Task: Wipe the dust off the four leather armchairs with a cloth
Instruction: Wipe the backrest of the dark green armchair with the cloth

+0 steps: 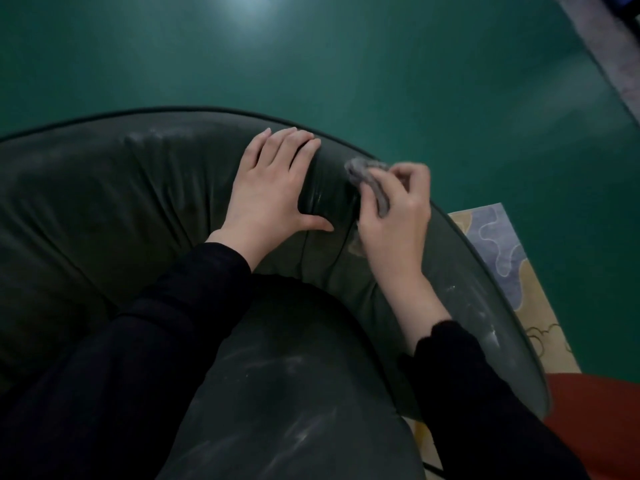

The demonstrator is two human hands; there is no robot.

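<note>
The right hand (394, 216) is curled round a small grey cloth (362, 170), pinching it bunched between thumb and fingers against the curved top edge of the backrest, where back meets right arm. Just beside it, the left hand (273, 188) lies flat and released on the backrest, fingers straight and thumb spread, and seems to steady the leather.

To do this wipe well, the person would likely need to spread the cloth flatter under the fingers; as it is wadded, little of it meets the leather. Long overlapping passes along the curve, with the left hand moving aside as the cloth comes, should lift the dust rather than push it into the creases and along the piped seam.

The armchair (104, 209) is dark green leather, rounded and softly wrinkled, filling the lower part of the view on a green floor (381, 64). Pale dust streaks show on the seat cushion (277, 393), on the right arm (485, 323) and near the top left of the back, so much of this 1 chair looks undone. A patterned rug (498, 244) lies under its right side.
</note>
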